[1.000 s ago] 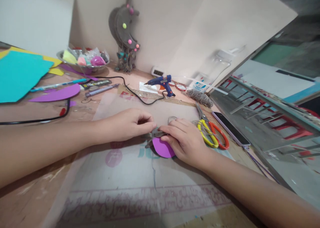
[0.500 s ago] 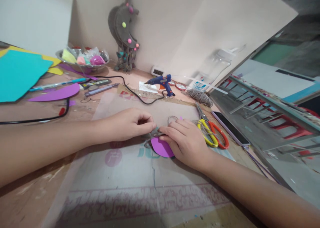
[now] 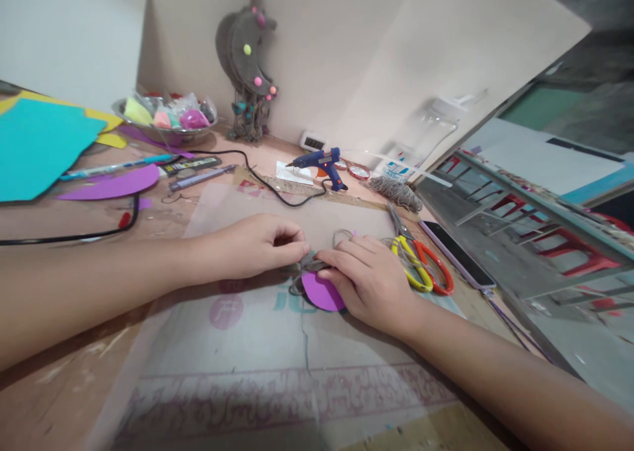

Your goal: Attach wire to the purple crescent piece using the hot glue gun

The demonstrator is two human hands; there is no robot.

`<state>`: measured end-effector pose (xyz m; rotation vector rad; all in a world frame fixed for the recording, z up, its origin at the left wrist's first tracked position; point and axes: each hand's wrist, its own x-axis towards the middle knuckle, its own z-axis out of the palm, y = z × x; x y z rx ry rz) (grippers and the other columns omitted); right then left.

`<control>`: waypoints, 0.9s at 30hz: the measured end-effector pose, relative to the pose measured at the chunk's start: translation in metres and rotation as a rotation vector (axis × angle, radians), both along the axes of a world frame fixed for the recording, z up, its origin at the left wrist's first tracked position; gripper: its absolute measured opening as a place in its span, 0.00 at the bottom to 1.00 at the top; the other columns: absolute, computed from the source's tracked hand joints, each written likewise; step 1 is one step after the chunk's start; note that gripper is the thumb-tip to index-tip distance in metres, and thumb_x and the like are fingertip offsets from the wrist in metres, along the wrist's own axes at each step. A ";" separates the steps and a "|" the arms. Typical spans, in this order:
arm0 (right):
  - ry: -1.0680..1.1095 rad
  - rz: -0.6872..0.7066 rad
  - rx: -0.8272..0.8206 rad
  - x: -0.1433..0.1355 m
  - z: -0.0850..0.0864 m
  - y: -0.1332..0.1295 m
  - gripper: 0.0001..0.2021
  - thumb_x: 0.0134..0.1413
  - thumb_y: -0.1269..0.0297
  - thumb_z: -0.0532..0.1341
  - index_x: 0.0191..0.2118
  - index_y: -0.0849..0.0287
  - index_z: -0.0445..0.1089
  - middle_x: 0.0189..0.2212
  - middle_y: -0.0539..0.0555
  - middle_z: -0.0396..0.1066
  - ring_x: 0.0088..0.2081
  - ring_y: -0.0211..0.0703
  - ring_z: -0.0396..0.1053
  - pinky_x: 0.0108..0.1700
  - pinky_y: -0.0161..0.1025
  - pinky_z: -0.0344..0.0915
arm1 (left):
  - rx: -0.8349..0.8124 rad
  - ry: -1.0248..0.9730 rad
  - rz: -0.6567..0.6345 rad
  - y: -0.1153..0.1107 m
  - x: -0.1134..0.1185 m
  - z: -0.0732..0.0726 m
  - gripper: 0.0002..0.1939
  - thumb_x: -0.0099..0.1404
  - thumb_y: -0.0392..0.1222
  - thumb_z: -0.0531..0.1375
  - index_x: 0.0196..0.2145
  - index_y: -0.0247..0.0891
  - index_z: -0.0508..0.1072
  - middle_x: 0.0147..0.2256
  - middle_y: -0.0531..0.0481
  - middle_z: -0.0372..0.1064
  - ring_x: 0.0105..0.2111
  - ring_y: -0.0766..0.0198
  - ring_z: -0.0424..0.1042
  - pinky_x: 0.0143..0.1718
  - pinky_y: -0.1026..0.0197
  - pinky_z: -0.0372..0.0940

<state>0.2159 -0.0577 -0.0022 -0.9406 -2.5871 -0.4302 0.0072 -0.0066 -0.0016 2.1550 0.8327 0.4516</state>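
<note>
The purple piece (image 3: 321, 294) is held under the fingers and thumb of the right hand (image 3: 374, 276), its rounded end left showing beside the thumb, with grey yarn (image 3: 313, 265) gathered at the fingertips; just across from these, the left hand (image 3: 270, 240) is drawn into a narrow pinch, though whether any strand is caught there cannot be made out. The piece is judged to be light, thin and easily creased, so it is best gripped flat near its rim, while the soft, tangle-prone yarn is best pinched close to that edge.
</note>
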 end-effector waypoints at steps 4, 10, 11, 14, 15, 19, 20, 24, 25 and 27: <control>-0.027 -0.021 0.005 -0.001 0.000 0.000 0.09 0.60 0.65 0.55 0.39 0.63 0.70 0.27 0.54 0.68 0.29 0.41 0.59 0.31 0.38 0.52 | -0.001 0.007 0.006 0.000 0.000 0.000 0.14 0.63 0.43 0.51 0.22 0.35 0.62 0.20 0.58 0.54 0.22 0.71 0.56 0.24 0.68 0.51; -0.107 -0.047 0.039 -0.001 0.003 -0.003 0.10 0.61 0.64 0.54 0.39 0.63 0.70 0.26 0.53 0.68 0.29 0.41 0.58 0.32 0.39 0.50 | -0.018 0.022 0.010 0.000 0.001 0.001 0.14 0.63 0.43 0.51 0.22 0.35 0.63 0.20 0.58 0.55 0.22 0.72 0.56 0.24 0.68 0.52; -0.114 -0.048 0.049 -0.001 0.002 -0.004 0.10 0.61 0.64 0.54 0.40 0.62 0.70 0.26 0.52 0.68 0.29 0.41 0.58 0.32 0.39 0.50 | -0.020 0.026 0.012 0.000 0.001 0.001 0.14 0.63 0.43 0.51 0.22 0.35 0.63 0.20 0.58 0.55 0.22 0.72 0.55 0.24 0.68 0.51; -0.139 -0.047 0.078 0.001 0.001 -0.005 0.09 0.60 0.65 0.55 0.40 0.62 0.70 0.26 0.52 0.67 0.29 0.40 0.57 0.32 0.39 0.49 | -0.026 0.030 0.013 0.000 0.001 0.001 0.14 0.63 0.44 0.51 0.22 0.35 0.63 0.20 0.58 0.54 0.22 0.72 0.55 0.23 0.67 0.51; -0.149 -0.048 0.085 0.001 0.001 -0.005 0.09 0.60 0.65 0.55 0.41 0.62 0.70 0.26 0.52 0.67 0.29 0.40 0.57 0.33 0.39 0.49 | -0.028 0.029 0.012 0.000 0.001 0.001 0.14 0.63 0.44 0.51 0.22 0.35 0.63 0.20 0.58 0.54 0.22 0.72 0.55 0.23 0.67 0.51; -0.162 -0.042 0.101 0.002 0.000 -0.004 0.08 0.60 0.67 0.55 0.41 0.62 0.70 0.26 0.51 0.66 0.29 0.40 0.57 0.32 0.39 0.48 | -0.028 0.032 0.016 -0.001 0.001 0.000 0.14 0.63 0.44 0.51 0.22 0.35 0.62 0.20 0.58 0.54 0.22 0.72 0.55 0.23 0.67 0.51; -0.157 -0.037 0.102 0.002 0.000 -0.004 0.08 0.60 0.67 0.54 0.40 0.62 0.70 0.26 0.51 0.66 0.29 0.40 0.57 0.32 0.39 0.49 | -0.024 0.035 0.017 -0.001 0.001 0.000 0.14 0.63 0.44 0.51 0.22 0.35 0.62 0.20 0.58 0.54 0.22 0.72 0.55 0.23 0.67 0.51; -0.120 -0.027 0.078 0.000 0.001 -0.002 0.10 0.61 0.64 0.54 0.39 0.62 0.70 0.26 0.52 0.68 0.28 0.39 0.58 0.31 0.39 0.50 | -0.007 0.028 0.016 0.000 0.001 -0.001 0.14 0.63 0.44 0.50 0.23 0.35 0.63 0.20 0.58 0.54 0.22 0.71 0.56 0.24 0.67 0.52; -0.104 -0.026 0.076 0.000 0.001 -0.001 0.10 0.62 0.64 0.53 0.39 0.62 0.70 0.26 0.52 0.68 0.28 0.40 0.59 0.32 0.38 0.51 | -0.003 0.022 0.016 0.000 0.001 -0.001 0.14 0.64 0.45 0.50 0.23 0.35 0.64 0.20 0.58 0.54 0.23 0.71 0.56 0.24 0.68 0.52; -0.061 -0.025 0.080 -0.001 0.001 -0.001 0.11 0.62 0.63 0.53 0.38 0.63 0.70 0.26 0.53 0.69 0.29 0.40 0.60 0.32 0.38 0.53 | 0.001 0.011 0.017 0.001 0.001 -0.001 0.15 0.64 0.45 0.50 0.24 0.35 0.64 0.21 0.58 0.55 0.23 0.71 0.57 0.24 0.68 0.53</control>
